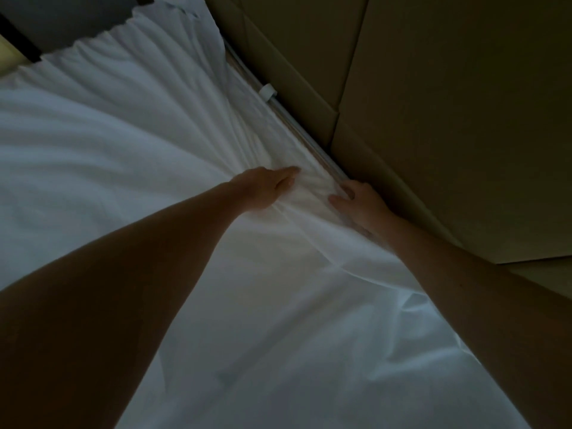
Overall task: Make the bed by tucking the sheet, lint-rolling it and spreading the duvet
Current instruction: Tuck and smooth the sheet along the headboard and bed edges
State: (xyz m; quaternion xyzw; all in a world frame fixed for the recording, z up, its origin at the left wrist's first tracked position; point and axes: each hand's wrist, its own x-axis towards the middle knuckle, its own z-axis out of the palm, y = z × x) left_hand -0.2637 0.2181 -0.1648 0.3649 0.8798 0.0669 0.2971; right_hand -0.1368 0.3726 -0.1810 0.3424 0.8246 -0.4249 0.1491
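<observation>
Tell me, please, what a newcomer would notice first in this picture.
The white sheet fills most of the view, its wrinkles fanning out from the bed's far edge. There the left hand presses flat on the cloth, while the right hand works at the edge beside the beige wall panels.

Two bare forearms, no sleeves; left hand (263,188) and right hand (360,205) ungloved, ringless.

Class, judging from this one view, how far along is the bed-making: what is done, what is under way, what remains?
Done: the white sheet covers the mattress, though creased. Under way: tucking; the right hand works the sheet's edge at the wall-side rail while the left hand presses the fabric. Left: lint-rolling and spreading the duvet; neither roller nor duvet is visible.
</observation>
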